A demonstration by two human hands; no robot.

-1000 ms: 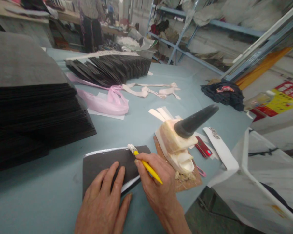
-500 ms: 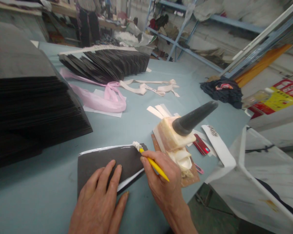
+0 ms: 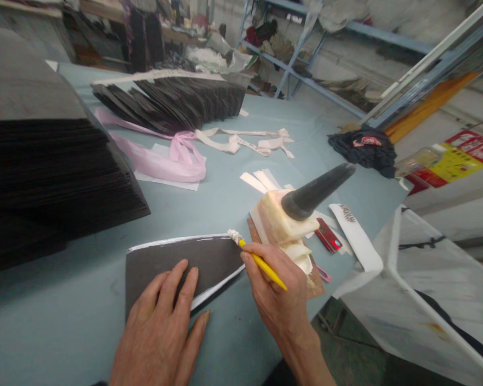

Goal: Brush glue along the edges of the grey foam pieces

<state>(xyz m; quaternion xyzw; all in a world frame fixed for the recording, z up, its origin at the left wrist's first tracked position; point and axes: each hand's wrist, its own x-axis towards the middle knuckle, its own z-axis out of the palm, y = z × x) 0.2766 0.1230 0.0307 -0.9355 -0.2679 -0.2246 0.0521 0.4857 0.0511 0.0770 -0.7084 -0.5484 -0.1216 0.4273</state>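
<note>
A dark grey panel (image 3: 209, 257) lies on the blue-green table, with white paste along its upper and lower right edges. My left hand (image 3: 161, 316) rests flat on its lower left part, fingers apart. Pinched in my right hand (image 3: 277, 284) is a yellow brush (image 3: 269, 271); its white, paste-covered tip touches the panel's upper right corner. Just beyond that hand, a cream block (image 3: 279, 217) with a dark cone (image 3: 317, 192) on it stands on a brown board (image 3: 315, 283).
Tall stacks of dark panels (image 3: 56, 182) stand at the left, fanned ones (image 3: 185, 102) behind. A pink band (image 3: 153, 161), red box (image 3: 328, 235) and dark cloth (image 3: 362, 150) lie on the table. A white-lined bin (image 3: 434, 289) is at the right.
The brush tip has moved right along the panel's upper edge to its corner, carried by my right hand. My left hand stays on the panel.
</note>
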